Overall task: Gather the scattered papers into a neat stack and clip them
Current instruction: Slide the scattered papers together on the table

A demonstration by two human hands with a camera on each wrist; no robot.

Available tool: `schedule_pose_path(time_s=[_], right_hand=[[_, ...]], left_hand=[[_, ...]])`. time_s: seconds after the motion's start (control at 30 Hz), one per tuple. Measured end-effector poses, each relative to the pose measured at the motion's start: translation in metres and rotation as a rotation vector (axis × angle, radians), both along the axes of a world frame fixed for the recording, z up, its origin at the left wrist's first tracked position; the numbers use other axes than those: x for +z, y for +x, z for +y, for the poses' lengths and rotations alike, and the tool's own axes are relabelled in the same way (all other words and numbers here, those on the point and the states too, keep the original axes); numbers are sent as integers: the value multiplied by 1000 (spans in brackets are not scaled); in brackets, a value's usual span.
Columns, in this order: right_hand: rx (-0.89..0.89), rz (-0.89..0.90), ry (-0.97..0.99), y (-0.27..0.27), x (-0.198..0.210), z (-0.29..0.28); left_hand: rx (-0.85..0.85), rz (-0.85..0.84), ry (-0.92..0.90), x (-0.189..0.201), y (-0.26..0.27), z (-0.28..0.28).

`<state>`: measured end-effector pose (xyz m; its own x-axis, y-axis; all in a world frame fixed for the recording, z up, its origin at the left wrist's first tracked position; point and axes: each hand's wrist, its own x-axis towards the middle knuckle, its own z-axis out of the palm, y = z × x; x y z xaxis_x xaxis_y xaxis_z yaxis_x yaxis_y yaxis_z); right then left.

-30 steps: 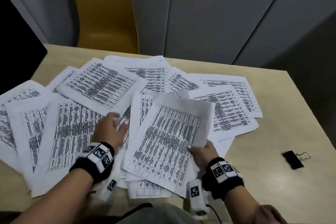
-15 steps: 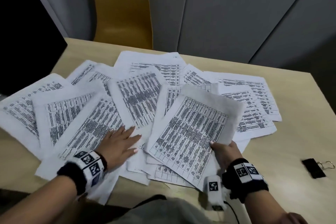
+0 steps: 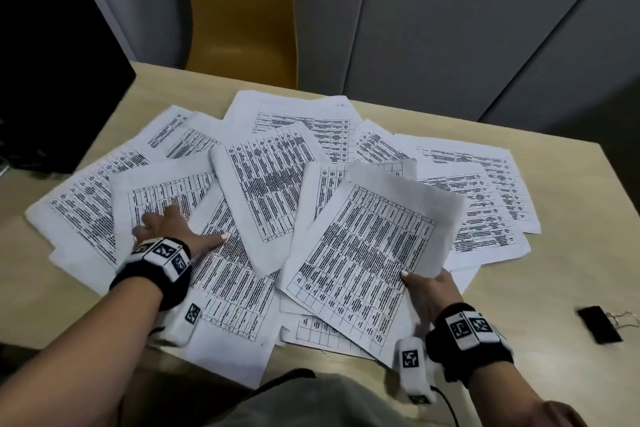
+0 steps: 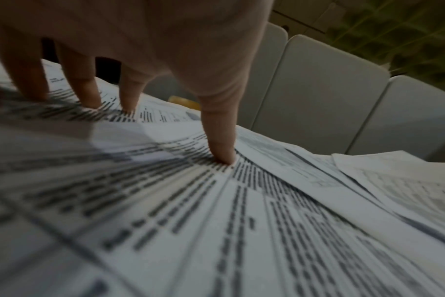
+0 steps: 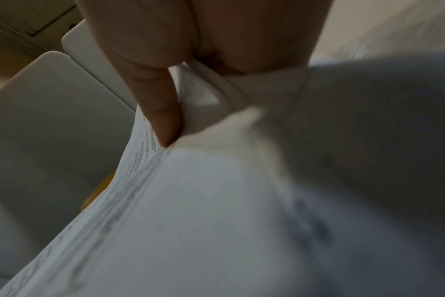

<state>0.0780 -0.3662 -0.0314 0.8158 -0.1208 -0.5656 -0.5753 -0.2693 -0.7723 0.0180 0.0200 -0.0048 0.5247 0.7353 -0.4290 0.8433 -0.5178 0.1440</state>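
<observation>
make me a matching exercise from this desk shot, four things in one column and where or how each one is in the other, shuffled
Things
1. left hand
2. right hand
3. black metal binder clip
4. yellow plastic chair

States
A. lying alone on the wooden table's right side
B. behind the table's far edge
C. fingers spread, pressing the scattered printed papers
D. pinching a lifted printed sheet

Pairs: 1-C, 2-D, 3-A, 4-B

1. papers (image 3: pixel 263 184): white sheets printed with black tables, fanned out overlapping across the middle of the frame, one sheet (image 3: pixel 374 250) lifted at lower right
2. binder clip (image 3: pixel 601 322): black, lying flat at the far right edge, apart from the sheets
</observation>
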Motion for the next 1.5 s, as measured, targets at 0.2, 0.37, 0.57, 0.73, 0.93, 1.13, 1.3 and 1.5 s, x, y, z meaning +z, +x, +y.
schedule_pose_path(time_s=[0.2,0.37,0.57,0.73,0.93,1.13,1.3,1.5], right_hand=[[37,-2,-33,-1,2,1],[65,6,-59,-2,2,3],[66,56,-23,-3,4,4],[12,97,98,-5,0,-1],[66,47,79,-11,0,23],[37,43,83,-18,1,22],[46,47,93,-17,1,21],[38,52,87,-16,0,21]], left_hand=[[-153,-22,-254,14,19,-5],[225,-382,-544,18,26,-31],[67,-494,-506,10,24,-76],[-64,-370,-659,28,9,-67],[-69,-393,-887,33,5,-103],[216,-520,-169,8,-6,-29],[384,-304,-56,-2,-39,14],[391,-449,-276,-8,-27,25]])
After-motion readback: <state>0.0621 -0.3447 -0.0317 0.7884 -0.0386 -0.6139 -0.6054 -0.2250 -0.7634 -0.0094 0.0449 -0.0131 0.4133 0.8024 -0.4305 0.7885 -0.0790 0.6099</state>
